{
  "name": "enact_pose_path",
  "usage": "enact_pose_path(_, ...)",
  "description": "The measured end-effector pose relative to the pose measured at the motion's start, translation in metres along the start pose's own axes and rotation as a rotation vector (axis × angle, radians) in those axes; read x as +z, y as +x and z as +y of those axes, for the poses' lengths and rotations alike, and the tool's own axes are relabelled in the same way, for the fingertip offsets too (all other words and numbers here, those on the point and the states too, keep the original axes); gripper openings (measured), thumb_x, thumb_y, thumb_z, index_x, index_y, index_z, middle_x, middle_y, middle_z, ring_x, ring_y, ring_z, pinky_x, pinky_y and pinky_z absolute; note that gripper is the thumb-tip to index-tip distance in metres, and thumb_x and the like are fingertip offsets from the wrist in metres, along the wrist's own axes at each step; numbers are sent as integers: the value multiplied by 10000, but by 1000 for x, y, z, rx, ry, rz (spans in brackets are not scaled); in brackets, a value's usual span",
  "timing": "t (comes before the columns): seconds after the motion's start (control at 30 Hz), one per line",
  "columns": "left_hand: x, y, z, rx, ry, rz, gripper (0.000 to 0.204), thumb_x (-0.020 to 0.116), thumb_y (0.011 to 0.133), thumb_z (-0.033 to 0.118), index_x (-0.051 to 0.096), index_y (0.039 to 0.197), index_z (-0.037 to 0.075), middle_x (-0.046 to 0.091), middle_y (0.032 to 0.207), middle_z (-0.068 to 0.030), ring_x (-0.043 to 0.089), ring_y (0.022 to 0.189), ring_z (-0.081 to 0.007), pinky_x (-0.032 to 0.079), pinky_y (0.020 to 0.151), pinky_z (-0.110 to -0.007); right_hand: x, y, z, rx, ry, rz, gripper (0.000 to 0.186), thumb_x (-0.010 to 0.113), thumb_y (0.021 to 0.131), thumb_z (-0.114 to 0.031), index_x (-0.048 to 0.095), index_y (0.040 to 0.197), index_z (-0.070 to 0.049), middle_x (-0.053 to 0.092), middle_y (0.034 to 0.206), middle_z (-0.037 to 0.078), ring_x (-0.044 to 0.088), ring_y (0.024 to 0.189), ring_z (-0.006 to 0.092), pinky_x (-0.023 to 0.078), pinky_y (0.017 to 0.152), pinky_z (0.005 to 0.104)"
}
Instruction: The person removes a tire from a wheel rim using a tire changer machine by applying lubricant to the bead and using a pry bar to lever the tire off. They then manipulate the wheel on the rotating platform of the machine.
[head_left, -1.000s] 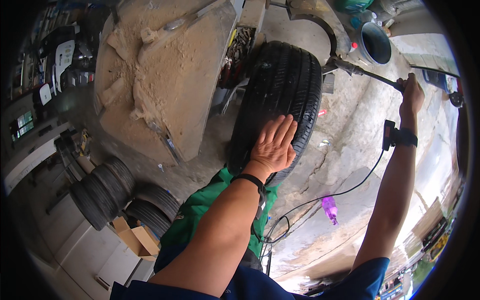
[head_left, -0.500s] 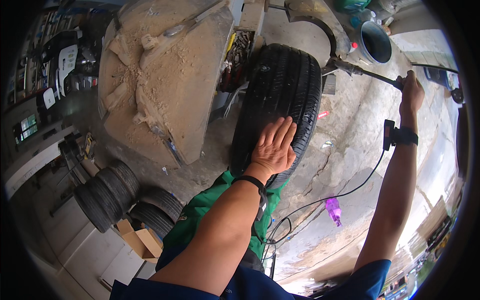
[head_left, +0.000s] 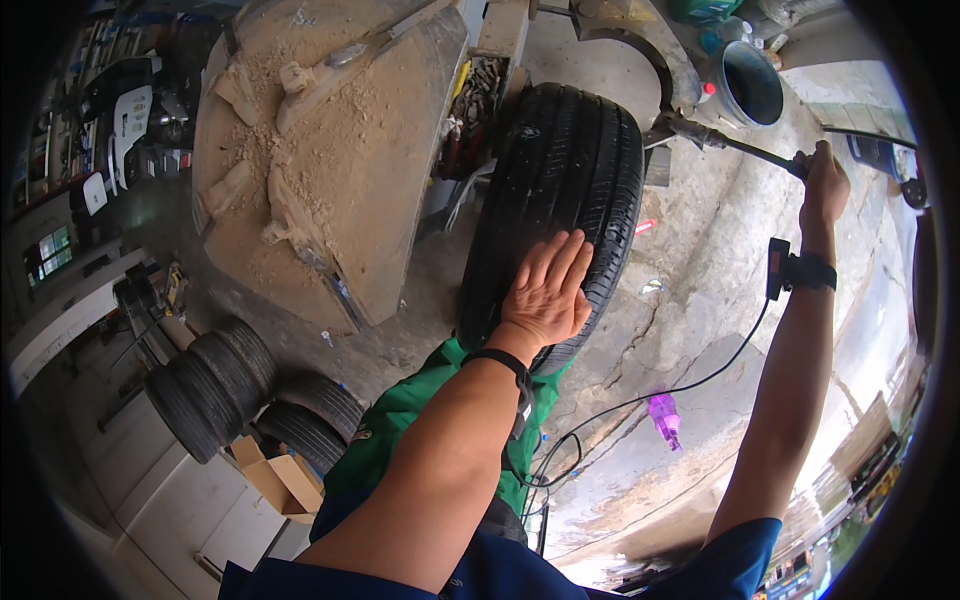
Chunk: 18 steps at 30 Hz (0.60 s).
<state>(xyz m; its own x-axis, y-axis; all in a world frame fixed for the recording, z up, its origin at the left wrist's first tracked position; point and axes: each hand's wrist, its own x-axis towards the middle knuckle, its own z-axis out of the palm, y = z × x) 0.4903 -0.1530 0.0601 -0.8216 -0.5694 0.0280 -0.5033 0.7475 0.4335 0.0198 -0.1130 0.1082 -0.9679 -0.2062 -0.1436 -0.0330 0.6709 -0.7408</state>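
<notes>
**Flat palm on the tyre, other hand on a long wrench**

The black tyre (head_left: 560, 200) stands upright on its wheel, a little above the middle of the picture, under the wheel arch of a vehicle. Its tread is dark rubber with long grooves that run along the whole curve, and the surface looks dull and a bit dusty.

The left hand (head_left: 548, 290) lies flat on the tread at the lower part of the tyre, about 6 o'clock on it. The fingers are straight, close to each other and point up toward 1 o'clock; the hand is open and grips nothing, only the palm and fingers press on the rubber. The forearm comes up from the lower edge, with a black band at the wrist.

The right hand (head_left: 825, 185) is far out at 2 o'clock from the tyre, the arm stretched almost straight. Its fingers are closed tight around the end of a long metal wrench (head_left: 735, 145), a thin dark bar that goes from the hand toward 10 o'clock and meets the wheel side of the tyre. A black device is strapped at this wrist, and a thin black cable (head_left: 650, 400) hangs from it down over the ground.

At 9 o'clock from the tyre is the mudguard (head_left: 330, 170), covered with dry, sandy, lumpy mud. The concrete floor (head_left: 700, 300) is grey and cracked. A small purple bottle (head_left: 664, 415) lies at 5 o'clock, and stacked tyres (head_left: 215, 385) are at 8 o'clock, well apart.
</notes>
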Motion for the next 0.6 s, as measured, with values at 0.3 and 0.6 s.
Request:
enact_pose_path(0.3,1,-1,-1,5,1,6,707,528,841,262,469,1510,42,406,1608,-125,365,1475,-304,249,1223,-477,1,-2,-3,5,21,0,471,597,904,-399,709,835,53,782,882,157,741,874,201,507,897,298)
enact_pose_path(0.6,1,-1,-2,9,8,5,696,523,845,263,475,1501,37,398,1611,-126,355,1478,-304,247,1224,-485,1,-9,-9,0,9,11,466,595,906,-389,714,844,57,780,872,153,741,860,202,508,886,296)
